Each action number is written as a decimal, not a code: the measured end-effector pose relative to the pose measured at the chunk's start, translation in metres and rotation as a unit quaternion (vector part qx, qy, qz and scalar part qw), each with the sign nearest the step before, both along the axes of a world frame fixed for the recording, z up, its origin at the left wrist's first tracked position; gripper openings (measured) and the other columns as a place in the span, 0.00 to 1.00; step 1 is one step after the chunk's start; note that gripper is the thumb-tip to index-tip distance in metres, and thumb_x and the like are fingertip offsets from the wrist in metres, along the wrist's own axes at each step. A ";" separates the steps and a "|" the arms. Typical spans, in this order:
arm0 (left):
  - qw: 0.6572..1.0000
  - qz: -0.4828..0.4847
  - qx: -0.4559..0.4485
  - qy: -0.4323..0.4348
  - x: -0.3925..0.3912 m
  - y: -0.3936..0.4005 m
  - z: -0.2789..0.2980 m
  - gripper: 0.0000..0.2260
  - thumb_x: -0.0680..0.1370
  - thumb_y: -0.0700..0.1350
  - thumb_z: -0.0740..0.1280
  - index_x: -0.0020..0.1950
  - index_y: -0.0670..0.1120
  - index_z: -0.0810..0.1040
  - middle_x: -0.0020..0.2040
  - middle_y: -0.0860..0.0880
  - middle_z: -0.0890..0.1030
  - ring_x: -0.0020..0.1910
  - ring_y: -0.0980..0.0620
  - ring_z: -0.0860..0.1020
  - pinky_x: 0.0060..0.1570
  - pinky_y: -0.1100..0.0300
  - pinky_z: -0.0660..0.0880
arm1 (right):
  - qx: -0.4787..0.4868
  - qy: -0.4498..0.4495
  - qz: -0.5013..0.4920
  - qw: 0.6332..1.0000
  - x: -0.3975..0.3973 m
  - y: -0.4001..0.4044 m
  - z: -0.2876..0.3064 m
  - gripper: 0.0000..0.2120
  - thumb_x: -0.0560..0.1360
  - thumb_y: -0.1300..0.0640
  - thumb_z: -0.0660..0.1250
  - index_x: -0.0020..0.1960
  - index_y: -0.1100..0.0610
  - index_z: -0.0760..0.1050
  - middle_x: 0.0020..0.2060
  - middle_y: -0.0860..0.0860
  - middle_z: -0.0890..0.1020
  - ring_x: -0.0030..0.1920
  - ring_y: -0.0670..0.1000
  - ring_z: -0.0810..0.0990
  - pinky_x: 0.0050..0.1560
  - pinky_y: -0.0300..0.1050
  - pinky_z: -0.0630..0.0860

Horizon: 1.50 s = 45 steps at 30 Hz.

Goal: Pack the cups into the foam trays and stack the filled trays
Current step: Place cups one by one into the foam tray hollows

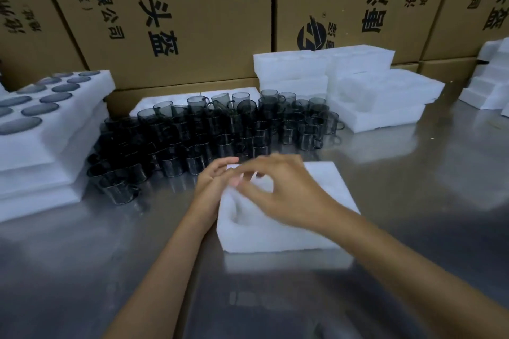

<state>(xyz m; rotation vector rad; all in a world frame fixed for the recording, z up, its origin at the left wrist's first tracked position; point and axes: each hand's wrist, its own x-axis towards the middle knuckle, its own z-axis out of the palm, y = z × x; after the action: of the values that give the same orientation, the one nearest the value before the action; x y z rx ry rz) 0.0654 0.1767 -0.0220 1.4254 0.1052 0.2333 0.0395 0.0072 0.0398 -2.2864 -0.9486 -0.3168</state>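
A white foam tray [325, 231] with empty round pockets lies on the steel table just in front of me. My left hand [212, 187] rests against the tray's left side with its fingers stretched along the far edge. My right hand [278, 190] hovers over the tray's far pockets, fingers loosely curled and blurred, holding nothing that I can see. Behind the tray stands a dense cluster of several dark smoked-glass cups [209, 129] with handles. At the left a stack of filled trays [41, 129] shows cup bottoms in its top pockets.
Empty foam trays [358, 85] are piled at the back right, and more foam [490, 82] sits at the far right edge. Printed cardboard boxes [170, 14] wall off the back. The steel tabletop [82, 270] stretches bare toward me.
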 end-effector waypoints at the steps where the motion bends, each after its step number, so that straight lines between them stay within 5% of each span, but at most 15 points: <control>1: 1.000 0.001 -0.009 0.002 0.000 -0.001 0.001 0.10 0.76 0.34 0.67 0.56 0.43 0.81 0.42 0.49 0.85 0.41 0.53 0.83 0.39 0.63 0.78 | 0.007 0.002 -0.040 0.999 0.018 -0.001 0.006 0.11 0.78 0.44 0.63 0.56 0.43 0.80 0.49 0.40 0.82 0.52 0.45 0.77 0.65 0.53 0.66; 4: 1.000 0.019 -0.009 0.023 0.000 -0.003 0.001 0.10 0.76 0.35 0.67 0.54 0.45 0.83 0.43 0.48 0.85 0.39 0.51 0.83 0.37 0.60 0.79 | -0.036 0.084 -0.157 0.983 0.082 -0.008 0.019 0.13 0.77 0.51 0.64 0.60 0.45 0.78 0.50 0.45 0.79 0.59 0.53 0.76 0.64 0.53 0.68; 7: 0.999 0.037 -0.021 0.023 0.002 -0.001 0.000 0.10 0.76 0.35 0.67 0.54 0.45 0.83 0.44 0.47 0.86 0.40 0.51 0.84 0.38 0.60 0.80 | -0.058 0.227 -0.148 0.961 0.128 -0.002 0.012 0.18 0.77 0.56 0.65 0.66 0.48 0.75 0.51 0.45 0.77 0.55 0.50 0.76 0.56 0.41 0.70; 10: 0.997 0.060 -0.038 0.025 0.005 0.001 -0.003 0.11 0.76 0.35 0.68 0.56 0.46 0.83 0.43 0.49 0.86 0.41 0.52 0.83 0.41 0.60 0.81 | -0.055 0.292 -0.138 0.945 0.147 0.012 -0.009 0.10 0.75 0.56 0.69 0.55 0.49 0.81 0.54 0.48 0.82 0.53 0.48 0.78 0.56 0.40 0.74; 13: 0.997 0.060 -0.044 0.030 0.006 0.002 -0.004 0.12 0.76 0.36 0.69 0.56 0.48 0.83 0.43 0.50 0.85 0.41 0.52 0.83 0.41 0.60 0.80 | -0.062 0.252 -0.181 0.949 0.152 0.018 -0.024 0.05 0.71 0.51 0.74 0.39 0.45 0.79 0.46 0.45 0.84 0.53 0.50 0.81 0.59 0.48 0.77; 17: 0.997 0.050 -0.043 0.032 0.004 0.003 -0.003 0.12 0.76 0.36 0.69 0.56 0.47 0.83 0.46 0.46 0.85 0.43 0.49 0.83 0.46 0.55 0.79 | -0.014 0.178 -0.220 0.959 0.140 0.013 -0.021 0.08 0.69 0.53 0.75 0.37 0.47 0.76 0.39 0.43 0.81 0.49 0.50 0.81 0.46 0.42 0.74; 21: 0.998 0.037 -0.028 0.031 0.003 0.006 -0.001 0.12 0.76 0.38 0.70 0.57 0.49 0.83 0.51 0.49 0.86 0.48 0.49 0.84 0.49 0.56 0.81 | 0.130 0.111 -0.201 0.964 0.114 0.003 -0.006 0.16 0.64 0.48 0.79 0.38 0.51 0.72 0.31 0.44 0.78 0.33 0.46 0.75 0.34 0.42 0.70; 26: 0.999 0.033 0.018 -0.027 0.004 0.009 0.021 0.12 0.79 0.40 0.65 0.58 0.51 0.83 0.57 0.50 0.84 0.59 0.48 0.81 0.63 0.48 0.76 | 0.192 0.197 0.004 0.961 0.075 -0.006 0.006 0.21 0.64 0.53 0.81 0.46 0.49 0.69 0.41 0.46 0.84 0.40 0.52 0.80 0.46 0.45 0.76; 28: 0.996 -0.022 0.069 -0.054 0.002 0.012 0.029 0.14 0.80 0.42 0.63 0.62 0.54 0.81 0.62 0.52 0.82 0.65 0.50 0.77 0.69 0.46 0.70 | 0.157 0.254 0.072 0.952 0.067 -0.008 0.005 0.26 0.67 0.57 0.79 0.57 0.47 0.68 0.48 0.43 0.85 0.47 0.45 0.83 0.51 0.35 0.75; 33: 0.968 -0.110 0.199 -0.102 -0.016 0.018 0.036 0.20 0.81 0.38 0.64 0.72 0.53 0.71 0.65 0.63 0.77 0.65 0.66 0.73 0.60 0.73 0.70 | 0.185 0.293 0.039 0.937 0.057 -0.007 -0.011 0.33 0.71 0.64 0.76 0.71 0.51 0.66 0.64 0.47 0.79 0.64 0.45 0.78 0.70 0.44 0.70; 41: 0.961 -0.001 0.257 -0.106 -0.017 0.016 0.030 0.20 0.74 0.39 0.75 0.61 0.56 0.79 0.59 0.51 0.80 0.52 0.61 0.80 0.60 0.62 0.75 | 0.190 0.244 -0.017 0.951 0.054 -0.006 -0.019 0.22 0.76 0.63 0.71 0.68 0.52 0.76 0.57 0.51 0.83 0.60 0.48 0.80 0.64 0.49 0.75; 45: 0.950 0.005 0.301 -0.085 -0.017 0.022 0.030 0.15 0.70 0.44 0.78 0.55 0.55 0.83 0.53 0.57 0.83 0.55 0.61 0.79 0.57 0.68 0.73 | 0.183 0.256 -0.007 0.949 0.055 -0.007 -0.021 0.19 0.78 0.61 0.68 0.68 0.50 0.76 0.60 0.47 0.82 0.61 0.42 0.78 0.63 0.39 0.74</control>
<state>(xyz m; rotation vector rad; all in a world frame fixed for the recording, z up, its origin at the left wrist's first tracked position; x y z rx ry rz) 0.0486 0.1988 0.0079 2.0047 -0.1125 0.4194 0.0942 -0.0003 0.0192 -1.8923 -0.5497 0.0938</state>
